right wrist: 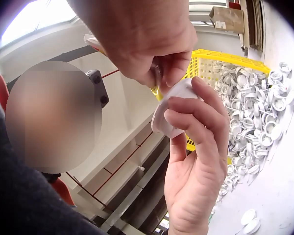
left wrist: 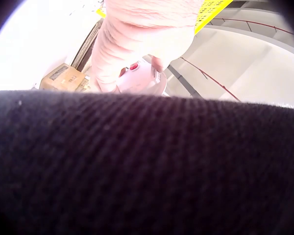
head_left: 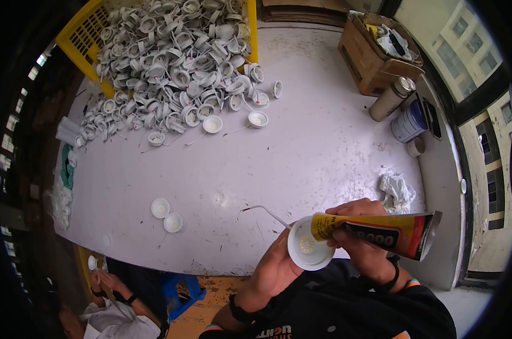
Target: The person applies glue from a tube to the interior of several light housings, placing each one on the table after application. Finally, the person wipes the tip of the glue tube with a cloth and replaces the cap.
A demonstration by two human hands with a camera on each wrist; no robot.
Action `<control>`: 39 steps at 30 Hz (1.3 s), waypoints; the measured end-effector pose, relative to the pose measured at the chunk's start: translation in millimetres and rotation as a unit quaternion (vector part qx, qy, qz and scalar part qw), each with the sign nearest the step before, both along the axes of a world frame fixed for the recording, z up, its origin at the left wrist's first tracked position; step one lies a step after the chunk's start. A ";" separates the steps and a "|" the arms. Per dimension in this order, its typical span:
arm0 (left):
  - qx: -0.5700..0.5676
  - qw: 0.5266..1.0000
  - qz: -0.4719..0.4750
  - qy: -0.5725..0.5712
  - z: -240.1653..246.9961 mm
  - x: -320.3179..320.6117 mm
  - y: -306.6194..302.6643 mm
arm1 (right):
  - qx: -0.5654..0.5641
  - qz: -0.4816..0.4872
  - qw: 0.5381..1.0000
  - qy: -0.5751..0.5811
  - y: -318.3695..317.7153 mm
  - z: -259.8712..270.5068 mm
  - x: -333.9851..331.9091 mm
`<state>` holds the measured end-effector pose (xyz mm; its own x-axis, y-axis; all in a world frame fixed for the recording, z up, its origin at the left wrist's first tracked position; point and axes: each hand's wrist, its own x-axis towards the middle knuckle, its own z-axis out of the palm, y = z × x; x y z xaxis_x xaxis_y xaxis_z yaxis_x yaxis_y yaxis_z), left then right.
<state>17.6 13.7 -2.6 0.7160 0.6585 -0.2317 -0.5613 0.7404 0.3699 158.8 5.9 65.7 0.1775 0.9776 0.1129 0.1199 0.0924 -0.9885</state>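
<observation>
My left hand (head_left: 273,271) holds a white round LED downlight (head_left: 311,261) by its rim, its cupped face with yellow LED dots turned up. A white wire (head_left: 269,212) sticks out from it to the left, its end bare. Over the light, my right hand (head_left: 368,257) grips a yellow and black glue tube (head_left: 406,236), nozzle end down at the light's inside; the nozzle itself is hidden. In the right wrist view, the fingers (right wrist: 201,139) of the left hand curl round the light's back, right below the right hand (right wrist: 147,44).
A yellow crate (head_left: 75,39) spills a heap of similar lights (head_left: 171,73) onto the white table (head_left: 301,152). Two lights (head_left: 166,215) lie apart at left. Along the right stand a cardboard box (head_left: 358,59), flask (head_left: 393,99), blue-white tub (head_left: 408,121) and crumpled tissue (head_left: 397,192). Another person (head_left: 117,311) sits lower left.
</observation>
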 end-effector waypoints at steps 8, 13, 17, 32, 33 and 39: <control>-0.013 0.996 -0.007 -0.088 -4.4 -2.8 2.0 | 0.020 0.008 1.000 0.002 1.6 -7.6 2.9; -0.010 0.996 0.006 -0.084 -7.9 -6.3 2.7 | 0.071 0.041 0.986 -0.142 4.1 -7.0 14.5; 0.011 0.998 0.040 0.050 0.3 -7.8 2.1 | 0.037 0.040 0.972 -0.228 -3.0 12.5 15.7; 0.020 0.996 0.086 -0.033 -6.9 -2.0 3.3 | -0.159 0.126 0.965 0.163 -3.6 6.8 2.8; 0.034 0.996 0.064 -0.049 -8.8 -0.7 4.7 | -0.119 0.099 0.972 0.178 -1.6 0.4 -1.7; 0.033 0.997 0.070 -0.005 -0.4 5.4 3.3 | -0.038 0.016 0.984 0.174 7.6 -16.8 -7.3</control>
